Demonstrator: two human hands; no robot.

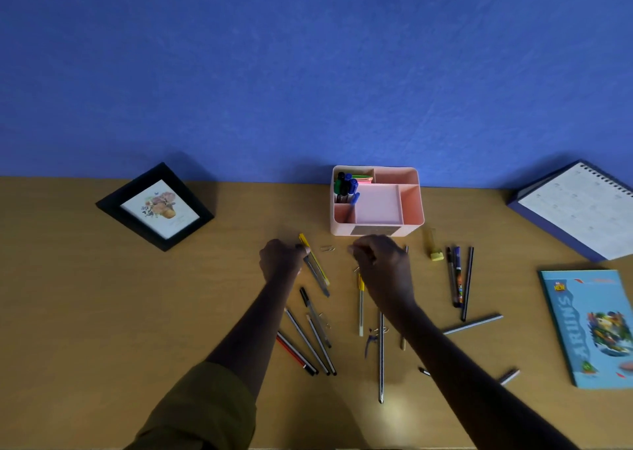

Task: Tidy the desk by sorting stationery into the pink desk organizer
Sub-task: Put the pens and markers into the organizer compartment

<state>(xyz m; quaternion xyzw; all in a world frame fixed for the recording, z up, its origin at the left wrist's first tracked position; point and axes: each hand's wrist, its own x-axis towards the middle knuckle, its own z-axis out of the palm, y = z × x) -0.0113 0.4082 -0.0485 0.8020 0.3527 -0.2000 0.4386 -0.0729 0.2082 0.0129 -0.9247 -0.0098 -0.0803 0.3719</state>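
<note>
Blue textured wall [308, 56] is filling the upper half of the frame. Tan wooden surface [85, 312] is running across the lower half, meeting the wall. Black picture frame [157, 206] is leaning left of centre, throwing shadow on the wall. Spiral calendar [579, 210] is leaning at the right edge. Faint glare is showing at bottom centre.

desk [102, 312]: matt wood-look | pink desk organizer [411, 222]: smooth plastic | notebook [589, 326]: glossy paper cover | wall [308, 73]: matt, rough

The wooden desk [102, 312] bears a pink organizer [407, 227], scattered pens [381, 357], a picture frame [156, 210], calendar [579, 210], notebook [589, 326].
</note>
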